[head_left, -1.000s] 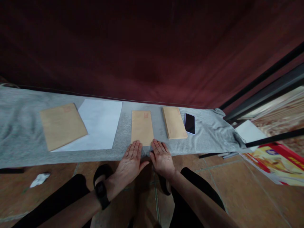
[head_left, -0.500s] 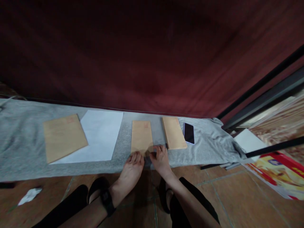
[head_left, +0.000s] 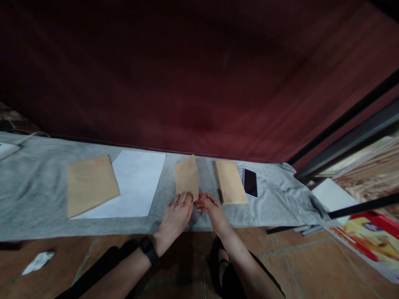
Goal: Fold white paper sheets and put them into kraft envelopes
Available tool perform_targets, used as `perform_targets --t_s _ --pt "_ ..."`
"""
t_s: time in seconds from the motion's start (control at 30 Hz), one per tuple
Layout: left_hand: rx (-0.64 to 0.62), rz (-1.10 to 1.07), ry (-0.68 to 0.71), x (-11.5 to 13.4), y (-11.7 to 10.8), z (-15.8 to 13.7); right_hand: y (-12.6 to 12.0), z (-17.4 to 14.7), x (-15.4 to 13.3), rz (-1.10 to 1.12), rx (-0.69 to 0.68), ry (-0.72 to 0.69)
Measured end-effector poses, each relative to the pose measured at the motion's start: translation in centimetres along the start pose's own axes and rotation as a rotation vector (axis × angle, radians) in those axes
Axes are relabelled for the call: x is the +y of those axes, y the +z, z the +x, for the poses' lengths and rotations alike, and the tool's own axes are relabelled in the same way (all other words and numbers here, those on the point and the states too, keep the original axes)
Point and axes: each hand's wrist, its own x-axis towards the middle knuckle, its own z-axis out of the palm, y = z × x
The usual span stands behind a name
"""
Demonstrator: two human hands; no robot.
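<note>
A brown paper envelope (head_left: 187,174) is partly raised off the grey cloth, its right side lifted and its surface slightly bent. My left hand (head_left: 177,212), with a dark watch on the wrist, has its fingers closed over the envelope's near end. Beside the near right corner is my right hand (head_left: 211,207), its fingers loosely bent and somewhat apart, close to the envelope's edge. Whether they touch the edge is hard to make out. To the right lies a stack of similar brown envelopes (head_left: 231,182).
A phone (head_left: 250,183) lies right of the stack. On the left, a larger brown envelope (head_left: 92,187) overlaps a white sheet (head_left: 140,182). The grey cloth (head_left: 276,203) covers the narrow surface. A dark red curtain (head_left: 199,83) hangs behind. A colourful box (head_left: 370,241) stands at right.
The envelope was flat with both hands at its near end; now its right side is raised and turned. My left hand lies further over it. The whole view has shifted slightly.
</note>
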Motion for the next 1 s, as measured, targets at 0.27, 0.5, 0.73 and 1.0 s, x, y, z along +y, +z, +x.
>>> perform_targets --t_s 0.27,0.5,0.73,1.0 --pt "0.218 -1.435 -0.693 1.0 0.1 2.0 -0.5 -0.4 -0.1 0.133 -0.159 0.224" --pt "0.053 -1.656 -0.903 1.7 2.2 0.3 -0.7 0.0 0.9 0.083 -0.008 0.208" --pt "-0.318 -1.558 -0.953 1.9 2.0 -2.7 -2.6 0.2 0.6 -0.351 0.021 0.262" --pt "-0.073 -0.441 -0.04 1.0 1.1 -2.5 -3.6 0.2 0.9 -0.573 -0.003 0.314"
